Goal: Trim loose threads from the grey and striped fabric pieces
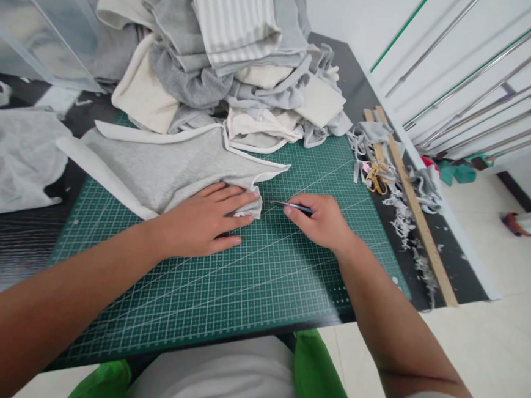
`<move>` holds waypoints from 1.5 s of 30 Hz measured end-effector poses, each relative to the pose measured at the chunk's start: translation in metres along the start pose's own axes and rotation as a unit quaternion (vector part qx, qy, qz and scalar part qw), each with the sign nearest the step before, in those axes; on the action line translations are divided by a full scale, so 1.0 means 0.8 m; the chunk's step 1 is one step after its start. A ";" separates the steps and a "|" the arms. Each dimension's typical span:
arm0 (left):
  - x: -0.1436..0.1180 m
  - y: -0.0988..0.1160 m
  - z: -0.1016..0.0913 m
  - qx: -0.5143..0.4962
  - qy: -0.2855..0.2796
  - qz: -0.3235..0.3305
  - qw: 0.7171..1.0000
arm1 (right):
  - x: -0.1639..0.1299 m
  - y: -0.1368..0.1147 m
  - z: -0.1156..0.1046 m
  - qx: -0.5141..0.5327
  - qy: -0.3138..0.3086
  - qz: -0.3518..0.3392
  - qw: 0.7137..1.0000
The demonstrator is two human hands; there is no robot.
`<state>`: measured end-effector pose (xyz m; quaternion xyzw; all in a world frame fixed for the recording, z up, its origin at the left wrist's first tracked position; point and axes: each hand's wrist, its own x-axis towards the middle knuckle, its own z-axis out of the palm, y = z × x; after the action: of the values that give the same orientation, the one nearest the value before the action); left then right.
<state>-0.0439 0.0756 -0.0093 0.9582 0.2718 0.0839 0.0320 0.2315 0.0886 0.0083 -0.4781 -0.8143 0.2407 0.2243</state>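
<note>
My left hand [203, 222] lies flat with its fingers stretched out, pressing down the near edge of a light grey garment piece [158, 160] with white binding strips. My right hand [321, 219] is closed around small thread snips [304, 209] with a dark handle. Their thin metal tips point left, just right of the crumpled cloth end by my left fingertips. How far apart the blades are, I cannot tell. Beneath both hands is a green gridded cutting mat [221, 293].
A tall heap of folded grey, cream and striped fabric [237, 25] stands at the back. Right of the mat are gold-handled scissors [377, 178], wooden rulers [418, 211] and cloth scraps [402, 219]. A pale crumpled sheet [16, 155] lies left. Metal rods [481, 87] lean against the wall.
</note>
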 end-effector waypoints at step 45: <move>0.000 0.003 0.004 -0.046 -0.010 0.021 0.999 | -0.001 -0.013 0.013 -0.154 -0.066 0.019 0.986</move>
<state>-0.0423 0.0732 -0.0120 0.9620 0.2469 0.0879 0.0769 0.2185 0.0815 0.0067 -0.5051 -0.8456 0.1474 0.0897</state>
